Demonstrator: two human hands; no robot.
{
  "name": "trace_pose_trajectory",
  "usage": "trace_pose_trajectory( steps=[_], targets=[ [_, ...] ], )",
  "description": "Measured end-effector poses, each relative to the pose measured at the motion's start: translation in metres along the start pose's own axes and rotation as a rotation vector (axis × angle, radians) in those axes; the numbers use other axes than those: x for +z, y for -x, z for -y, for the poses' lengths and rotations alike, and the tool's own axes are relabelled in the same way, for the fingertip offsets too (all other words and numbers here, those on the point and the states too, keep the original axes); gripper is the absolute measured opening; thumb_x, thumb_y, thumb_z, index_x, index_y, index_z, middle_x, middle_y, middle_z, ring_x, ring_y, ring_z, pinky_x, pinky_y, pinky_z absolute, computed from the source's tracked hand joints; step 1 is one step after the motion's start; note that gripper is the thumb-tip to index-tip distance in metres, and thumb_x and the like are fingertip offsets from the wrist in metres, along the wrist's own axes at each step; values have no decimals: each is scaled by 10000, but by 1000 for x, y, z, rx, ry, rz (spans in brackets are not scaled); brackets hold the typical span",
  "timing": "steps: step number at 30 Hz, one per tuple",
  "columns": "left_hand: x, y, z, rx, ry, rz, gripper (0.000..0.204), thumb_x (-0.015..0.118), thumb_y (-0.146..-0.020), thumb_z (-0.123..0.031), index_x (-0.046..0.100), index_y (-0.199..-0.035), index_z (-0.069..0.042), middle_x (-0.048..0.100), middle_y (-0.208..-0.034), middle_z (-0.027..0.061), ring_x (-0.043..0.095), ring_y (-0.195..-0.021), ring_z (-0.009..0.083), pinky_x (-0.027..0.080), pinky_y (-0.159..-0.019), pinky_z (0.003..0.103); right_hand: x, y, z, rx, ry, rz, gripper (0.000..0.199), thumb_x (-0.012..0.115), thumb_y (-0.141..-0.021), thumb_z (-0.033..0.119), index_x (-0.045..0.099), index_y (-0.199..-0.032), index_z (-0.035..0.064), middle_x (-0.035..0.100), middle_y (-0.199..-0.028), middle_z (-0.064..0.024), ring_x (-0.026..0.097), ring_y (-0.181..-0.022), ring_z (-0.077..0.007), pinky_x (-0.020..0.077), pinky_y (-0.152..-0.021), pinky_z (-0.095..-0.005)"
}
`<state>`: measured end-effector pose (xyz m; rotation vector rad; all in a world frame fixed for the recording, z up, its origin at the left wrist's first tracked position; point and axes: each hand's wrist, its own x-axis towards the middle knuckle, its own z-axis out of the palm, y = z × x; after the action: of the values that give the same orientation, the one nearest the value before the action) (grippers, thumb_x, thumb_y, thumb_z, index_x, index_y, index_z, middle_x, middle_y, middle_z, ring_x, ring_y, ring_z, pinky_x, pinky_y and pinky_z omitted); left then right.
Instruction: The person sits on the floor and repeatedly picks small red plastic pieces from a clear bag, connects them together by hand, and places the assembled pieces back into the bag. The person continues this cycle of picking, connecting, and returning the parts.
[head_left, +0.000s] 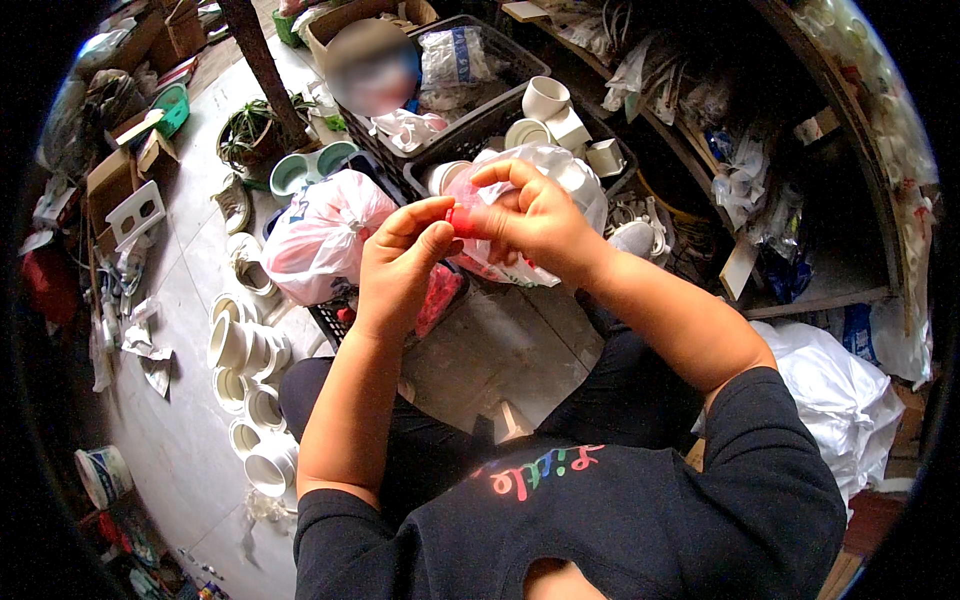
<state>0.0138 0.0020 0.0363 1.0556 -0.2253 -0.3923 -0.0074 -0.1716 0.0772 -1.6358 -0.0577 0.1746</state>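
My left hand [392, 265] and my right hand [550, 222] meet in front of me, both closed in a pinch on a small red piece [461, 221]. Its exact kind is too small to tell. The left thumb and forefinger grip its left end, and the right fingers are at its other end. Just left of my left hand sits a tied white plastic bag [325, 238] with pinkish contents. Another white plastic bag [583, 182] lies open behind my right hand. More red pieces [440, 297] show in a bag below my hands.
White pipe fittings [240, 345] stand in a row on the tiled floor at left. Black crates [530, 60] hold more fittings and bags farther off. A potted plant [247, 135] is at far left. Wooden shelves [735, 265] and a big white sack [825, 390] flank my right side.
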Motion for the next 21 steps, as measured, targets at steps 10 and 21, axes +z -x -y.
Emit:
trace_pose_trajectory(
  steps=[10, 21],
  targets=[
    [0, 1, 2, -1, 18, -4, 263, 582, -820, -95, 547, -1059, 9, 606, -951, 70, 579, -817, 127, 477, -720, 249, -4, 0, 11, 286, -309, 110, 377, 657, -766, 248, 479, -1046, 68, 580, -781, -66, 563, -639, -117, 475, -568, -246],
    [1, 0, 3, -5, 10, 18, 253, 566, -830, -93, 542, -1062, 7, 606, -950, 83, 582, -819, 131, 477, -723, 250, -4, 1, 12, 241, -250, 60, 358, 623, -797, 268, 471, -1059, 77, 572, -662, -5, 539, -555, -92, 424, -451, -246]
  ],
)
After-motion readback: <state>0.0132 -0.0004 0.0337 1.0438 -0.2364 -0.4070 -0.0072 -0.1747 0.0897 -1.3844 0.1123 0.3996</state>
